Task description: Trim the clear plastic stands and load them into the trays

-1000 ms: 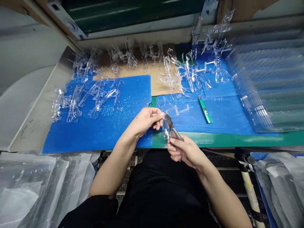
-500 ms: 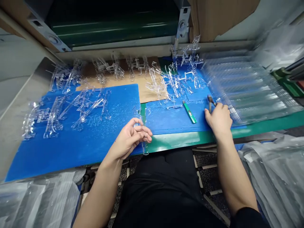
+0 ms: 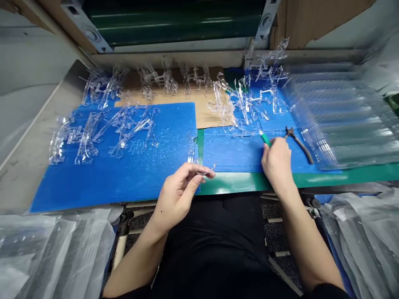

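Near the front edge of the blue sheet [image 3: 124, 178], my left hand [image 3: 182, 193] pinches a clear plastic piece [image 3: 191, 151] that sticks up past the fingers. My right hand [image 3: 277, 160] is closed around a green knife [image 3: 265, 139], its pale tip pointing up and left over the right blue sheet [image 3: 230, 151]. Just right of that hand, pliers [image 3: 299, 144] lie on the blue surface, untouched. Several clear plastic parts [image 3: 131, 131] rest on the left sheet, and more [image 3: 245, 101] are spread beyond my right hand.
Stacked clear trays [image 3: 349, 120] stand at the right. Brown cardboard [image 3: 205, 116] lies at the back under more clear parts. A green roller [image 3: 181, 25] spans the top. Bagged items [image 3: 52, 249] are at the lower left and lower right [image 3: 368, 224].
My right hand has let go of the pliers, moved left and taken hold of the green knife. My left hand has turned, with the clear piece still in it. The view has shifted slightly.
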{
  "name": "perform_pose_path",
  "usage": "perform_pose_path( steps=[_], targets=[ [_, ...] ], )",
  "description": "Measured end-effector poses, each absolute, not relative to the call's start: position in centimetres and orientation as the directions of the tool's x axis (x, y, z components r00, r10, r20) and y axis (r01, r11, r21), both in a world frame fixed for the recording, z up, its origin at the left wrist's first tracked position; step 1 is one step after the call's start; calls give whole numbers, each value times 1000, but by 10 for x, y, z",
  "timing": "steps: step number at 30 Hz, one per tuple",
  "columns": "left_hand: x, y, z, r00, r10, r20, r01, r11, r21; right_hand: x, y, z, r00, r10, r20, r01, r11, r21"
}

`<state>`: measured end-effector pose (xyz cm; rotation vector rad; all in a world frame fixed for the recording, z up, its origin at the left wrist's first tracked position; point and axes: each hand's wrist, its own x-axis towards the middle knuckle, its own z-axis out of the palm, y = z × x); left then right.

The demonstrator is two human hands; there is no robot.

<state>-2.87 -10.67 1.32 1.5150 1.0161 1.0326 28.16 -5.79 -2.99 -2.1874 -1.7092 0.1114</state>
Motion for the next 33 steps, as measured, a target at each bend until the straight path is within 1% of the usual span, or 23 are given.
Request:
perform_pose_path(
  steps=[2, 3, 4, 6, 8, 10, 13, 16, 19, 24, 29, 31, 33],
  targets=[
    [-31, -109, 13, 294, 938, 185, 156, -238, 959, 276, -84, -16, 213, 967, 139, 899, -138, -416],
    [-31, -108, 12, 312, 921, 236, 177, -300, 938, 272, -97, -7, 159, 978, 136, 879, -78, -470],
    [-31, -107, 10, 331, 895, 298, 190, -372, 909, 266, -111, 1, 88, 984, 154, 849, 7, -528],
    [-28, -103, 6, 376, 823, 426, 197, -520, 831, 253, -133, 17, -63, 973, 220, 779, 186, -599],
    [-26, -99, 3, 420, 759, 498, 202, -613, 764, 241, -147, 29, -180, 944, 275, 732, 315, -604],
    [-24, -98, 2, 439, 741, 508, 230, -640, 733, 234, -154, 37, -244, 926, 287, 719, 371, -588],
    [-23, -98, 1, 431, 764, 480, 275, -617, 737, 231, -159, 44, -296, 919, 261, 725, 394, -564],
    [-22, -99, 2, 434, 760, 484, 283, -625, 727, 233, -163, 46, -335, 911, 239, 720, 412, -558],
    [-21, -100, 4, 447, 746, 493, 284, -641, 713, 235, -166, 44, -345, 914, 214, 720, 404, -564],
    [-21, -101, 8, 477, 738, 477, 336, -654, 678, 238, -168, 44, -343, 921, 186, 730, 386, -564],
    [-20, -102, 11, 499, 729, 468, 372, -668, 645, 238, -171, 45, -317, 920, 232, 774, 392, -497],
    [-18, -102, 12, 509, 726, 462, 372, -670, 642, 239, -169, 42, -288, 928, 236, 809, 367, -459],
    [-16, -103, 13, 532, 721, 443, 356, -666, 655, 242, -164, 37, -223, 942, 249, 860, 311, -405]
  ],
)
